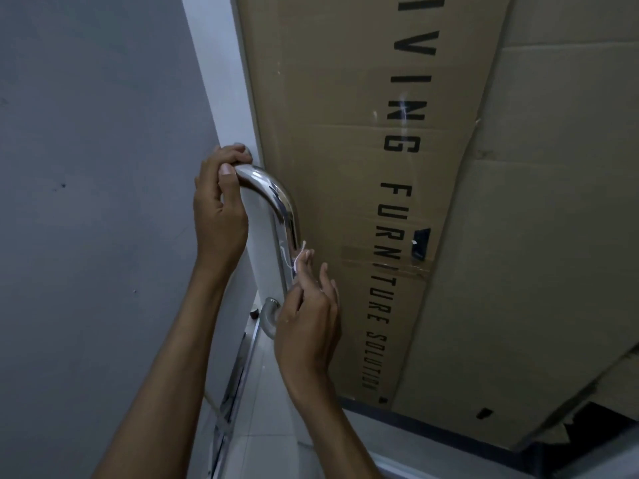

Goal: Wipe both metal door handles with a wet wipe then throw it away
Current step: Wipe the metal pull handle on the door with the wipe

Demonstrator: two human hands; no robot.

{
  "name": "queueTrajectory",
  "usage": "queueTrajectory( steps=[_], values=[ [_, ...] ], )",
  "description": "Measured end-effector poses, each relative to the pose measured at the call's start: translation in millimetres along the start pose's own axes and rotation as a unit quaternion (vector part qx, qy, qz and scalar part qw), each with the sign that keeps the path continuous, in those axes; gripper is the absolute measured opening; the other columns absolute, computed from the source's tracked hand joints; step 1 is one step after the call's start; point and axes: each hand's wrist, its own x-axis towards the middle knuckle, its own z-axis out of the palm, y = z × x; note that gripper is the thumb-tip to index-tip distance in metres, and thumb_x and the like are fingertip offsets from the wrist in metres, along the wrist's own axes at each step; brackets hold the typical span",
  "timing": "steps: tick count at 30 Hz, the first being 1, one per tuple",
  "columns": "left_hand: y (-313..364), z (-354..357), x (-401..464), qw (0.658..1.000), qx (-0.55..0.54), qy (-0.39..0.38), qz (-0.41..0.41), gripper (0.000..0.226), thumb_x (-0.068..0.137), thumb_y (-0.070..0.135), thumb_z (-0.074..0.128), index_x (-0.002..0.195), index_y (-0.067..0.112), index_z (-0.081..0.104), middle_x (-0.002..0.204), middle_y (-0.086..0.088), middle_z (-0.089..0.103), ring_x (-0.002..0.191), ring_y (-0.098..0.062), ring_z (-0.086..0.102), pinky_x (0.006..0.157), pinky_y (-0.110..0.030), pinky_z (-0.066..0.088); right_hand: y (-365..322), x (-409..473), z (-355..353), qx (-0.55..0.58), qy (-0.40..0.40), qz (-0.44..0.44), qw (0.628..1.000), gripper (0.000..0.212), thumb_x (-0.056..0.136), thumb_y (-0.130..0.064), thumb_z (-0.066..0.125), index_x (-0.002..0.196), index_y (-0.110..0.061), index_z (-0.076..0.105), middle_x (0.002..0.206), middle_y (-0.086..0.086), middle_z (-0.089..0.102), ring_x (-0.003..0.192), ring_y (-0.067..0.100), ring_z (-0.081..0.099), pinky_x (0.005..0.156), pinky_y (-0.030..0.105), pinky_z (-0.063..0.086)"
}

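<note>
At the door's edge, in the head view, a polished metal door handle (281, 216) curves out from the white frame and runs down to its lower mount. Left hand (221, 205) sits at the handle's upper bend, fingers curled over the top where the bar meets the door, thumb pressed on the chrome; it grips the handle. Right hand (307, 323) is lower, beside the straight part of the handle, with a thin scrap of white wet wipe (300, 255) showing at its fingertips against the bar; the fingers look fairly straight, pressing the wipe to the metal rather than closing round it, though much of the wipe is hidden. Behind the handle, to its right, leans a large cardboard sheet (345, 98) with black lettering; to its left is grey wall (96, 167).

Judging by this, the wiping of one handle is under way, partway down its length. Next the wipe likely needs to cover the lower bend and mount, then the other handle, not clearly seen here, before disposal.
</note>
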Motion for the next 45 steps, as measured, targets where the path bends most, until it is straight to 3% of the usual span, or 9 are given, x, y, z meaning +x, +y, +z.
queueTrajectory(
  steps=[4,9,13,22,25,30,39,42,45],
  values=[
    [-1,-1,-2,1.000,-0.001,0.003,0.005,0.035,0.114,0.014,0.032,0.120,0.003,0.065,0.129,-0.012,0.067,0.129,-0.023,0.060,0.113,-0.047,0.045,-1,-15,2,-0.007,0.008,-0.051,0.999,0.055,0.106,-0.010,0.047,0.153,-0.039,0.044,0.152,-0.024,0.026,0.145,0.000,0.016,0.121,0.043,0.036],
    [0,-2,1,1.000,0.001,-0.007,0.003,0.034,0.114,0.014,0.033,0.120,0.006,0.065,0.128,-0.011,0.067,0.127,-0.021,0.061,0.112,-0.044,0.046,4,-3,3,-0.005,0.002,0.013,1.000,0.051,0.108,-0.017,0.044,0.150,-0.045,0.039,0.160,-0.004,0.041,0.153,0.018,0.030,0.119,0.044,0.039],
    [-3,-3,-1,1.000,-0.003,-0.002,0.010,0.034,0.114,0.013,0.033,0.120,0.004,0.065,0.129,-0.012,0.066,0.128,-0.023,0.060,0.112,-0.044,0.046,8,-15,7,-0.008,0.016,-0.030,0.999,0.051,0.106,-0.015,0.045,0.151,-0.039,0.047,0.153,-0.019,0.035,0.149,0.012,0.035,0.116,0.045,0.042],
    [-6,-2,-1,1.000,-0.006,-0.002,0.013,0.034,0.114,0.014,0.033,0.120,0.006,0.065,0.128,-0.011,0.067,0.127,-0.026,0.061,0.110,-0.050,0.047,17,-26,18,-0.001,0.031,-0.028,0.999,0.052,0.104,-0.011,0.051,0.148,-0.039,0.051,0.153,-0.020,0.035,0.146,0.003,0.028,0.116,0.046,0.043],
    [-4,-3,2,1.000,-0.007,-0.011,0.008,0.032,0.114,0.014,0.033,0.120,0.011,0.064,0.129,-0.012,0.067,0.127,-0.024,0.061,0.111,-0.048,0.047,20,-12,18,0.008,0.035,0.025,0.999,0.049,0.106,-0.015,0.048,0.149,-0.040,0.050,0.158,-0.008,0.042,0.150,0.012,0.033,0.116,0.046,0.043],
    [-7,-3,0,1.000,-0.007,-0.002,0.017,0.032,0.114,0.013,0.033,0.119,0.011,0.065,0.127,-0.010,0.068,0.127,-0.023,0.061,0.110,-0.053,0.046,19,-33,23,0.006,0.056,-0.030,0.998,0.055,0.101,-0.004,0.054,0.146,-0.036,0.055,0.148,-0.021,0.032,0.143,0.001,0.024,0.113,0.049,0.046],
    [-7,-4,0,1.000,-0.006,-0.002,0.007,0.034,0.114,0.015,0.034,0.121,0.005,0.065,0.128,-0.009,0.068,0.125,-0.024,0.062,0.108,-0.055,0.048,29,-32,24,0.005,0.038,0.002,0.999,0.051,0.105,-0.013,0.049,0.148,-0.040,0.050,0.151,-0.019,0.031,0.146,0.006,0.026,0.117,0.048,0.042],
    [-5,-5,2,1.000,0.004,-0.011,-0.001,0.035,0.113,0.017,0.034,0.122,0.005,0.065,0.128,-0.008,0.068,0.125,-0.023,0.062,0.108,-0.054,0.047,35,-18,24,0.008,0.023,0.080,0.996,0.047,0.107,-0.021,0.045,0.148,-0.044,0.047,0.161,-0.006,0.039,0.153,0.016,0.028,0.118,0.048,0.039],
    [-6,-5,0,1.000,0.005,-0.010,0.001,0.036,0.114,0.017,0.034,0.123,0.003,0.065,0.129,-0.009,0.067,0.126,-0.023,0.062,0.109,-0.054,0.047,32,-32,26,0.011,0.031,0.046,0.998,0.048,0.107,-0.021,0.044,0.149,-0.042,0.043,0.155,-0.015,0.031,0.148,0.007,0.022,0.118,0.049,0.040]
  ],
)
